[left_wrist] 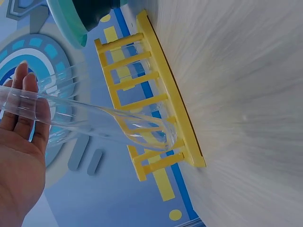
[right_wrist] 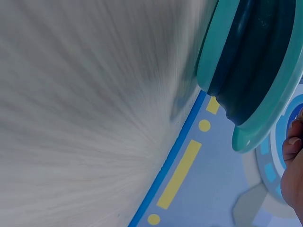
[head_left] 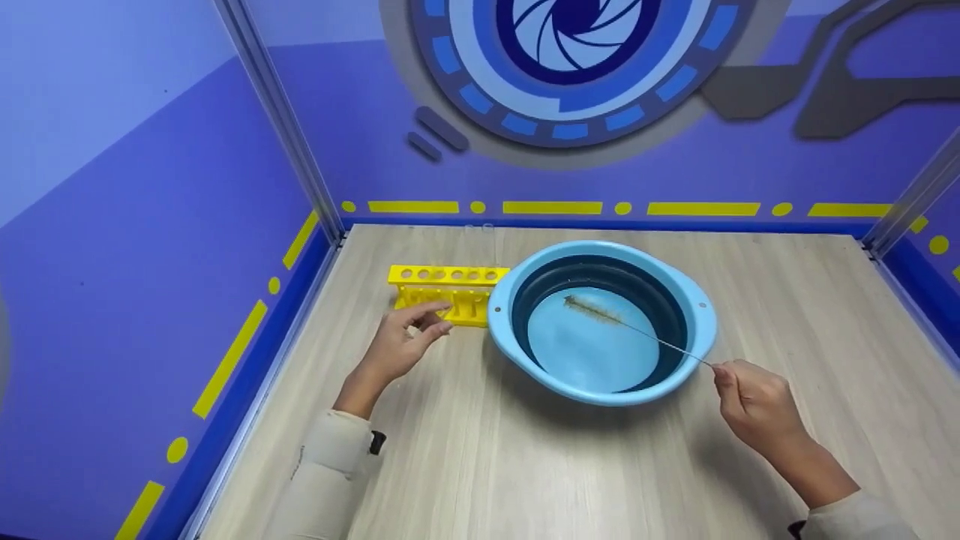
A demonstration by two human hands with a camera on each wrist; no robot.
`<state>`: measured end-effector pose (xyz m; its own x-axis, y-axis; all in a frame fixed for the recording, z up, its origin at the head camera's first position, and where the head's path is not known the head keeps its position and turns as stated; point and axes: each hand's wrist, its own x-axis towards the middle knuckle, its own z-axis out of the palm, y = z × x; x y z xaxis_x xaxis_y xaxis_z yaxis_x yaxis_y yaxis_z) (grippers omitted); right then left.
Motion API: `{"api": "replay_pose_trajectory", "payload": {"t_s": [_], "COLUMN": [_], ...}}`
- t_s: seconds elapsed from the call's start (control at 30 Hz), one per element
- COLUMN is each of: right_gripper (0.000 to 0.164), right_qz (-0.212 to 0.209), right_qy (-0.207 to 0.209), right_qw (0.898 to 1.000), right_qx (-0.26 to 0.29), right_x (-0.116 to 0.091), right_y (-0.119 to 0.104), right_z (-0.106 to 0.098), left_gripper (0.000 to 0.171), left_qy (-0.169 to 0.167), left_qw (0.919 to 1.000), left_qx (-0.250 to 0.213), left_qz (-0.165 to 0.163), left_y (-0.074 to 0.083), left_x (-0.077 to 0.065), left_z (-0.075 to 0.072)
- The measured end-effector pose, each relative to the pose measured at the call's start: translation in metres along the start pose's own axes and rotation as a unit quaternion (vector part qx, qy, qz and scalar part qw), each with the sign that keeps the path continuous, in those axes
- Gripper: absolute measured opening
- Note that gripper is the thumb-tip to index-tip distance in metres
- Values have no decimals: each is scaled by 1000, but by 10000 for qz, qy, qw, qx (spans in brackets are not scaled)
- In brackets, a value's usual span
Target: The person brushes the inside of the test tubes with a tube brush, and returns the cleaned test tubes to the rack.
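My left hand [head_left: 401,341] pinches a clear test tube [left_wrist: 94,116], whose rounded end points down toward the table in the left wrist view. In the head view this tube is barely visible against the yellow test tube rack [head_left: 450,276] just beyond the hand. On the other side, my right hand [head_left: 761,405] grips the thin wire handle of a test tube brush [head_left: 592,310]. The brush's brownish bristles are over the inside of a blue basin [head_left: 600,399], and its wire crosses the near right rim. In the right wrist view, only part of the right hand [right_wrist: 294,165] shows.
Several clear tubes [left_wrist: 135,66] stand in the rack, faint in the head view. The rack's right end meets the basin's left handle. Printed blue panels [head_left: 187,300] enclose the wooden table [head_left: 525,480] at the back and sides.
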<state>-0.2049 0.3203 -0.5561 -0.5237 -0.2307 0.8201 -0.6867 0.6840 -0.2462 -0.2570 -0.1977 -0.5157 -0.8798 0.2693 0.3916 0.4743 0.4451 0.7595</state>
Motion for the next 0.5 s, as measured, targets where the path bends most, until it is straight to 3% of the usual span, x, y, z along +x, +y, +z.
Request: {"api": "replay_pose_trajectory", "payload": {"t_s": [0.17, 0.5], "right_gripper": [56, 50], "right_qz": [-240, -71], "right_qy": [22, -73], "right_qw": [9997, 9999], "right_qx": [-38, -86], "right_x": [1, -2], "right_y": [0, -2], "right_z": [1, 1], "left_gripper": [32, 29], "left_qy": [57, 461], "left_qw": [10000, 9982], "left_qx": [12, 169], "left_qz": [37, 336], "left_y": [2, 1], "left_x": [1, 7], "left_z": [2, 6]}}
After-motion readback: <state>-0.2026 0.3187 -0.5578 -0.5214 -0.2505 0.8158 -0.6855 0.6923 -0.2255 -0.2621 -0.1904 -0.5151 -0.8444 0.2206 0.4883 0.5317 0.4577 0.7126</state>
